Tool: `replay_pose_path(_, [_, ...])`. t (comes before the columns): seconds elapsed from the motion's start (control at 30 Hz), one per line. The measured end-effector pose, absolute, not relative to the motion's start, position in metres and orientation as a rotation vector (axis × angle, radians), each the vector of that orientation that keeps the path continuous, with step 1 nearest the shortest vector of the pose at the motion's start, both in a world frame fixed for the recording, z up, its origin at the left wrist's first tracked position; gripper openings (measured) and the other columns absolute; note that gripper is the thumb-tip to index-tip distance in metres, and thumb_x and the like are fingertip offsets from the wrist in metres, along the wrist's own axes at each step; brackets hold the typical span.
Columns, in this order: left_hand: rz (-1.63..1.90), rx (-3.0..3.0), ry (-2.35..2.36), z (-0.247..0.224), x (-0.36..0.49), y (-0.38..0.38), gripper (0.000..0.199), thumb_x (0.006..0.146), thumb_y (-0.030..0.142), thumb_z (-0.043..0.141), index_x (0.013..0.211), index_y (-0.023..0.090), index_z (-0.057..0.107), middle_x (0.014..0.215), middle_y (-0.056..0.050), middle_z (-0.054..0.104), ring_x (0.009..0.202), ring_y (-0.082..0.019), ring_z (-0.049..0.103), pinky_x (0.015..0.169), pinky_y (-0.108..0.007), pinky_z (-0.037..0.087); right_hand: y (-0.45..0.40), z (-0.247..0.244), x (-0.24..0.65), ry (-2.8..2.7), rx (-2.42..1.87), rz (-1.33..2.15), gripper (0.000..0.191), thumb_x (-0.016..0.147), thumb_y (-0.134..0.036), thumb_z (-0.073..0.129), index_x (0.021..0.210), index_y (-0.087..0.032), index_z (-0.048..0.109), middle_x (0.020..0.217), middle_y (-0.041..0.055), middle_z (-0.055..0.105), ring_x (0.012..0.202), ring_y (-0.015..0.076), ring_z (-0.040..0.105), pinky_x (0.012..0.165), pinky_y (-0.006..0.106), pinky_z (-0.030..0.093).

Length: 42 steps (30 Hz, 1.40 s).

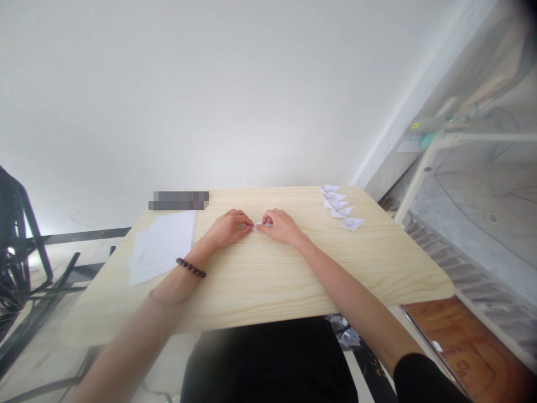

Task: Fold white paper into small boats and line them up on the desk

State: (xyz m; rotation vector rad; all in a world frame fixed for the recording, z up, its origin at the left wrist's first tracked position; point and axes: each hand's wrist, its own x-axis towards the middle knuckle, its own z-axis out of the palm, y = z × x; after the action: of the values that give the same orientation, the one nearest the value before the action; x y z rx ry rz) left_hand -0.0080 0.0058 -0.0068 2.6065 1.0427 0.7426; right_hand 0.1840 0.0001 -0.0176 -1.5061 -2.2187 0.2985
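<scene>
A small folded piece of white paper (263,224) lies between my two hands over the middle of the table, largely covered by the fingers. My left hand (233,228) pinches its left end, thumb and fingertips together. On the other side my right hand (282,225) has its fingers curled and grips the right end. Several folded white paper shapes (342,206) with pointed ends stand in a row at the right rear of the table. To the left of my left hand lies a stack of white paper sheets (168,240).
The pale wooden table (260,291) has rounded corners and meets a white wall (251,101) at the back. A blurred-out dark object (179,201) sits at the left rear. Black chair parts (25,235) stand at left, a white metal frame (415,184) at right.
</scene>
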Motion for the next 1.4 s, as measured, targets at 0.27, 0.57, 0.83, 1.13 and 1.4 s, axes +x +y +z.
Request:
replay_pose_path(0.27, [0.75, 2.623, 1.015, -0.0085, -0.0089, 0.0075, 0.019, 0.077, 0.028, 0.047, 0.084, 0.021, 0.064, 0.084, -0.004, 0.061, 0.083, -0.016, 0.053, 0.078, -0.029, 0.04, -0.0003, -0.0185, 0.1833, -2.223, -1.546, 0.274, 0.027, 0.07, -0.045, 0.054, 0.076, -0.019, 0.055, 0.078, 0.0031, 0.056, 0.077, 0.0136, 0.05, 0.071, 0.025, 0.036])
replay_pose_path(0.57, [0.752, 2.622, 1.017, -0.0076, -0.0091, 0.0065, 0.019, 0.077, 0.028, 0.048, 0.084, 0.021, 0.064, 0.084, -0.004, 0.062, 0.082, -0.016, 0.054, 0.078, -0.029, 0.041, -0.001, -0.0163, 0.183, -2.242, -1.558, 0.269, 0.029, 0.068, -0.045, 0.056, 0.078, -0.018, 0.054, 0.079, 0.0034, 0.056, 0.078, 0.0135, 0.05, 0.07, 0.024, 0.035])
replay_pose_path(0.83, [0.732, 2.62, 1.016, -0.0071, -0.0097, 0.0062, 0.02, 0.077, 0.029, 0.047, 0.085, 0.021, 0.064, 0.085, -0.004, 0.061, 0.083, -0.016, 0.053, 0.078, -0.03, 0.04, -0.0017, -0.0175, 0.1837, -2.219, -1.523, 0.282, 0.024, 0.07, -0.042, 0.055, 0.078, -0.018, 0.055, 0.078, 0.0028, 0.056, 0.076, 0.0128, 0.05, 0.072, 0.025, 0.036])
replay_pose_path(1.13, [0.73, 2.622, 1.006, -0.0079, -0.0098, 0.0074, 0.02, 0.078, 0.029, 0.047, 0.085, 0.021, 0.064, 0.085, -0.004, 0.061, 0.083, -0.016, 0.053, 0.078, -0.029, 0.04, -0.0023, -0.0174, 0.1824, -2.218, -1.538, 0.27, 0.025, 0.07, -0.043, 0.054, 0.078, -0.019, 0.054, 0.078, 0.0029, 0.056, 0.076, 0.0133, 0.05, 0.072, 0.026, 0.036])
replay_pose_path(1.4, [0.73, 2.613, 1.016, -0.0075, -0.01, 0.0068, 0.02, 0.077, 0.029, 0.047, 0.085, 0.022, 0.064, 0.085, -0.004, 0.061, 0.083, -0.016, 0.053, 0.078, -0.03, 0.04, -0.0026, -0.0173, 0.1816, -2.232, -1.562, 0.246, 0.025, 0.07, -0.044, 0.054, 0.077, -0.019, 0.054, 0.079, 0.0037, 0.055, 0.078, 0.0145, 0.05, 0.072, 0.026, 0.036])
